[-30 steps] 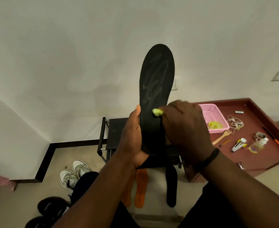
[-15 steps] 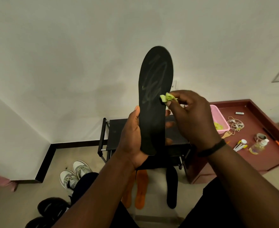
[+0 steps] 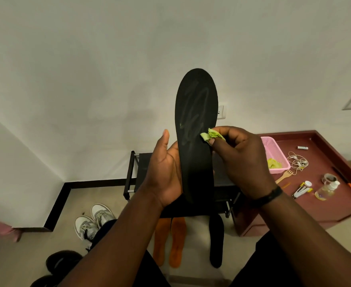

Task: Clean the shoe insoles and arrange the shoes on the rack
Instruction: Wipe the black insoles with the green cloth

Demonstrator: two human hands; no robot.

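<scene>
A black insole [image 3: 196,129] is standing upright in front of the person, above the shoe rack [image 3: 141,162]; the left hand [image 3: 166,172] is cupping its heel while the right hand [image 3: 243,160] is pinching a green cloth [image 3: 208,135], seemingly touching its edge. Orange insoles [image 3: 170,241] are lying on the floor.

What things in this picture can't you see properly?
All in the head view:
- Shoe rack: mostly hidden behind the black insole and both hands.
- Left hand fingers: behind the insole.
- Black shoes: cut off by the bottom edge and the left arm.
- Pink basket: partly behind the right hand, which pinches the green cloth.
- Small items on the maroon table: too small to name.
</scene>
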